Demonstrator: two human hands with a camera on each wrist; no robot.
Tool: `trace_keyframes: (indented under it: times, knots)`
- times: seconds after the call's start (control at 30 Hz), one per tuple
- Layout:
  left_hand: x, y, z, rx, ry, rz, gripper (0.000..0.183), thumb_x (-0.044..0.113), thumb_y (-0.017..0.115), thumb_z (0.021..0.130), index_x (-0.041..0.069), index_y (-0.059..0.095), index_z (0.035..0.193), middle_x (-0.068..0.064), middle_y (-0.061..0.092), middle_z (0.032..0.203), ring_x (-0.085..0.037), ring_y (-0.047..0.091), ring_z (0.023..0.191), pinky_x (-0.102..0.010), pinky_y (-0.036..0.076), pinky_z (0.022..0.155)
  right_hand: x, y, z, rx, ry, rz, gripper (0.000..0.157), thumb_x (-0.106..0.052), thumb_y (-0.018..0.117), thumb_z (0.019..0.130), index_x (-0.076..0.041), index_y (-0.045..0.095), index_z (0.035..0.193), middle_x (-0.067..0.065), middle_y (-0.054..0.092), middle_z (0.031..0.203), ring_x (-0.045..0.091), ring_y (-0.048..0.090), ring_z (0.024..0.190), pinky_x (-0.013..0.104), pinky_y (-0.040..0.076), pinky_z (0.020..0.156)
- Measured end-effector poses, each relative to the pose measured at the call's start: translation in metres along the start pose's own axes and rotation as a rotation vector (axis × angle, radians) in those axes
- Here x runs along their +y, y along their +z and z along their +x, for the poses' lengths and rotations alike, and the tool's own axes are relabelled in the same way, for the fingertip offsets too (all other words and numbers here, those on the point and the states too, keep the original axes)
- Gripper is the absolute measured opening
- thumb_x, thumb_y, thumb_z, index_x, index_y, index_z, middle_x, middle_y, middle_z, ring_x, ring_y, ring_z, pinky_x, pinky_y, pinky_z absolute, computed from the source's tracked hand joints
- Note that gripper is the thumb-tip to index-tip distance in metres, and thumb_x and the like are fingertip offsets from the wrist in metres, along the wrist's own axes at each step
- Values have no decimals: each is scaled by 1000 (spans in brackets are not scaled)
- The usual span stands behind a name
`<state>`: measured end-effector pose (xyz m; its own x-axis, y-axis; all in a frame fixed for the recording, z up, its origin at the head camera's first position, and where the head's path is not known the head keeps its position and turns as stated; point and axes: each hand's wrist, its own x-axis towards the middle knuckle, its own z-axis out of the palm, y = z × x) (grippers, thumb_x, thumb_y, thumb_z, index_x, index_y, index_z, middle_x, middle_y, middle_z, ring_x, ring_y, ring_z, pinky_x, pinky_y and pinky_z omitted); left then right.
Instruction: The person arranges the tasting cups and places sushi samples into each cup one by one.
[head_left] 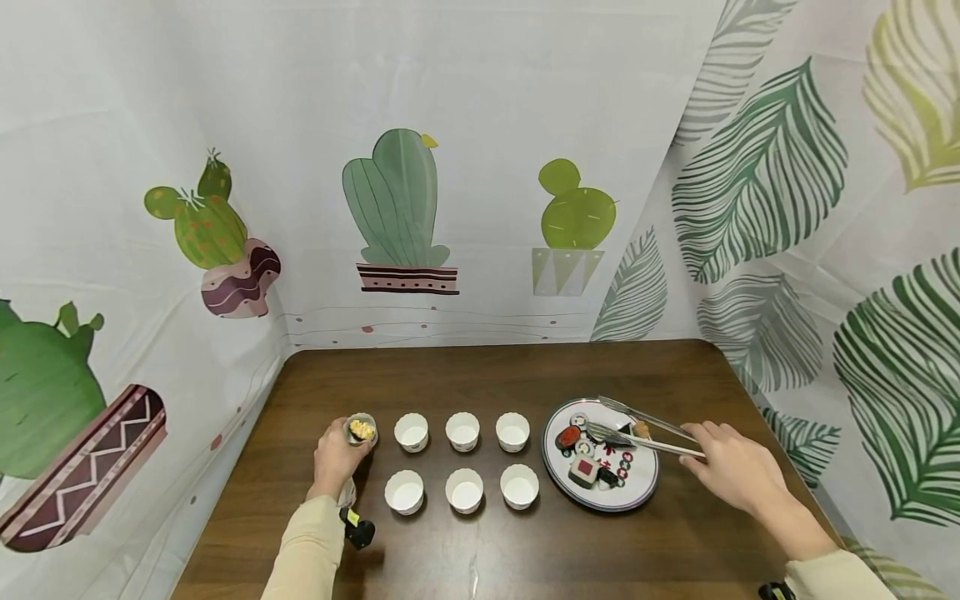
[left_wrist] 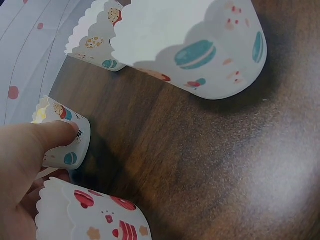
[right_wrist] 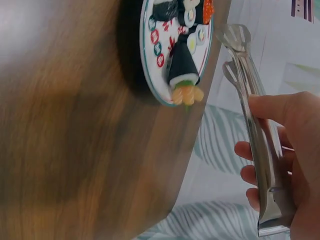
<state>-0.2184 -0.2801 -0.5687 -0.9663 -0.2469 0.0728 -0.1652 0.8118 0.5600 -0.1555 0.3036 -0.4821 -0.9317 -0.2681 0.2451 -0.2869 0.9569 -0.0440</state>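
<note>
My left hand [head_left: 337,457] holds a small white paper baking cup [left_wrist: 82,137] at the left end of the back row. Thumb on its printed side, it stands with a yellow-topped piece of food [head_left: 362,430] inside. My right hand [head_left: 738,467] grips metal tongs [head_left: 667,447], whose two arms stand apart over the plate [head_left: 551,468]. Nothing shows between their tips. On the plate lie several sushi pieces, among them a white block with a red centre [head_left: 583,469], a red-topped piece [head_left: 567,437] and a dark cone-shaped hand roll [right_wrist: 182,65].
Two rows of white paper cups [head_left: 464,491] stand between the hands. Another cup [head_left: 347,493] is partly hidden behind my left forearm. The brown wooden table [head_left: 495,371] ends against a printed cloth backdrop [head_left: 487,317] at the back.
</note>
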Motion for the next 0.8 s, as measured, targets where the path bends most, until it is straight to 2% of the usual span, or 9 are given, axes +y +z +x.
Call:
trace_keyframes:
  times: [0.23,0.53,0.8]
  knots:
    - [1,0,-1,11,-1,4,64,18,75,71,-8,46,122,-30,55,115,-48,52,105,-59,40,84,10,-3,-5,-30,-17,-28,44,-34,72,73,-8,61,107,6,64,92,29,60,83,40,47,57]
    - [-1,2,0,-4,-9,14,66,19,76,72,-7,45,123,-30,54,117,-48,51,107,-59,39,85,23,-8,-4,-93,-51,-83,45,-35,71,74,-7,61,108,8,63,96,32,60,89,42,49,60]
    - [-2,2,1,-17,-15,11,67,19,75,72,-7,44,125,-30,53,119,-48,51,108,-60,39,86,30,-13,5,-38,-160,-141,43,-32,73,70,-7,62,103,6,62,89,27,60,79,41,48,56]
